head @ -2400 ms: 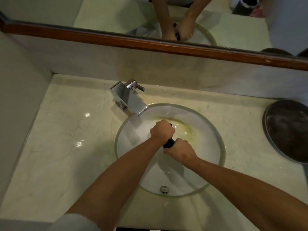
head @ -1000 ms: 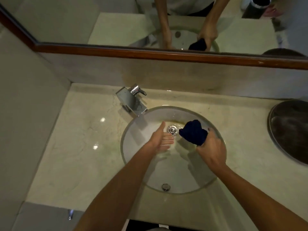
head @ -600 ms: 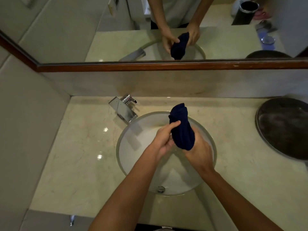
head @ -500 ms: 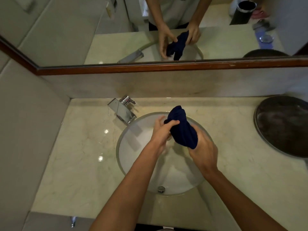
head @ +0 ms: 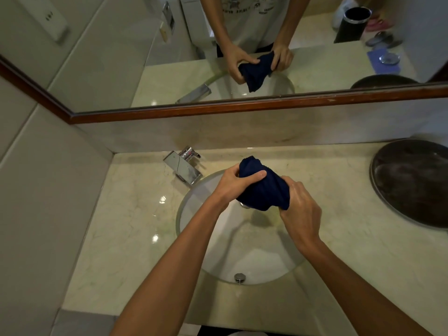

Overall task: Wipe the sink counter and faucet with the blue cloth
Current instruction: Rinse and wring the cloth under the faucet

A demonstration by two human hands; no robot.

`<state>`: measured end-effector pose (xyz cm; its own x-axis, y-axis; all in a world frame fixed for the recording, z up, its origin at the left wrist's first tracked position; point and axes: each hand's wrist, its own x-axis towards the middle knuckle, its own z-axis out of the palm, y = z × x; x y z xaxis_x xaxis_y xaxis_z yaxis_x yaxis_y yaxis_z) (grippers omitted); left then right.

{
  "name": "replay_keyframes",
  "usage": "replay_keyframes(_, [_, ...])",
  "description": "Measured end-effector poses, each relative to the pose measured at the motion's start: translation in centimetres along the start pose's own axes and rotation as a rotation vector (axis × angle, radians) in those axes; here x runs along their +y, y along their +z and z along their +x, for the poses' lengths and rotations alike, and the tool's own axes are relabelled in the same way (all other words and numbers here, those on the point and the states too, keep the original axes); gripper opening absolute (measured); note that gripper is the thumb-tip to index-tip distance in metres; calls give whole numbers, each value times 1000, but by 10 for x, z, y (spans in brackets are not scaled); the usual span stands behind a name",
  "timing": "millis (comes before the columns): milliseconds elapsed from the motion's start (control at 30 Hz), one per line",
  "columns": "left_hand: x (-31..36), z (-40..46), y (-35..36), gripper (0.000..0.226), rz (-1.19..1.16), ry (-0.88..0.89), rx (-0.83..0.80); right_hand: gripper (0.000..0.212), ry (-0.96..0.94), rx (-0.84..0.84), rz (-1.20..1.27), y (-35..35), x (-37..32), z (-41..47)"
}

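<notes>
Dark blue cloth (head: 263, 190) sits bunched above the sink (head: 194, 214), gripped by both hands: left hand (head: 236, 181) clutches its upper end, right hand (head: 300, 209) its lower end, beside the faucet (head: 184, 167) on the marble worktop (head: 126, 226).

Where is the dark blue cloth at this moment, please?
In the head view, the dark blue cloth is bunched above the round white sink basin, gripped between the left hand and right hand, right of the chrome faucet.
</notes>
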<state>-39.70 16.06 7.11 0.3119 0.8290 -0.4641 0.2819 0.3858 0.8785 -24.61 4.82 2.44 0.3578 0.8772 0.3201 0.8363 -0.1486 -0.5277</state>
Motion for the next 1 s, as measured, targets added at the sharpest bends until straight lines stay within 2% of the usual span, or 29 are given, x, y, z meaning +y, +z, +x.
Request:
replay_keyframes(100, [4, 0, -6, 44, 64, 9, -44, 63, 4, -14, 47, 4, 2, -1])
replay_keyframes(200, [10, 1, -14, 36, 144, 69, -87, 69, 93, -154, 201, 8, 4, -3])
replay_keyframes(233, [14, 1, -15, 31, 159, 125, -97, 81, 143, -255, 327, 7, 4, -3])
replay_keyframes(333, [25, 2, -22, 22, 286, 312, -193, 138, 247, -526, 553, -10, 6, 9])
replay_keyframes(400, [35, 0, -24, 23, 393, 374, -291, 145, 198, -576, 593, -29, 5, 30])
replay_keyframes(500, [48, -3, -28, 26, 474, 402, -367, 119, 73, -682, 649, -47, -2, 70])
replay_keyframes(600, [60, -9, -35, 28, 429, 320, -344, 64, 134, -708, 817, -53, -7, 97])
replay_keyframes(633, [63, -9, -39, 31, 463, 289, -321, 49, 150, -689, 839, -56, -8, 102])
replay_keyframes(700, [66, -9, -50, 17, 657, 227, -323, 32, 161, -672, 867, -58, -9, 106])
replay_keyframes(767, [66, -9, -57, 24, 734, 124, -391, 28, 184, -645, 907, -57, -14, 105])
replay_keyframes(833, [68, -12, -57, 29, 576, 55, -436, 26, 264, -572, 1000, -54, -21, 102])
replay_keyframes(900, [69, -18, -56, 21, 337, 26, -399, 26, 361, -540, 1109, -53, -27, 101])
replay_keyframes(1000, [63, -22, -55, 23, 158, 32, -348, 38, 381, -706, 1068, -52, -30, 97])
